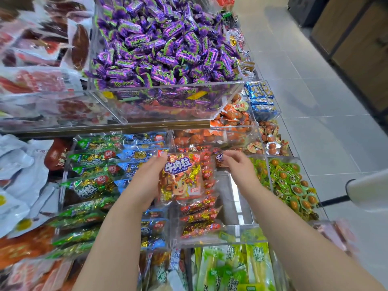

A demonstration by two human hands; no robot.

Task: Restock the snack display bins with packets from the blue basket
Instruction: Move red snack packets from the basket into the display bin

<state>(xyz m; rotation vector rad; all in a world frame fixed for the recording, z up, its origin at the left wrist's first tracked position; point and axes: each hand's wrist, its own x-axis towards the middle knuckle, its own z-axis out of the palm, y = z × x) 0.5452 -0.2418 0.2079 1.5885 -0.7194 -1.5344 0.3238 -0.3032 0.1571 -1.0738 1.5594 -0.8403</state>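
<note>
Head view: left hand [144, 179] grips a red beef cubes packet [180, 179] by its left edge, fingers wrapped on it, packet upright-ish and tilted toward the camera, over the middle clear bin [235, 225]. Right hand [237, 164] pinches a second red packet [220, 159] at the far edge of the same bin, thumb and fingers closed on it. That bin holds a row of matching red packets [199, 215] along its left side; its right half shows bare bottom.

Left of it, touching: bin with blue packets [136, 154], then green packets [90, 185] at the display's left part. Right of the middle bin: green egg snacks [291, 185] by the display's right edge. Far side: orange-wrapped snacks [231, 118], small blue packs [260, 95] at the far right corner. Upper tier: big clear bin of purple candies [163, 45]. Near edge: green-white long packs [237, 267].

Blue basket not in frame. White blurred object [369, 194] at the right edge, can't tell what it is
</note>
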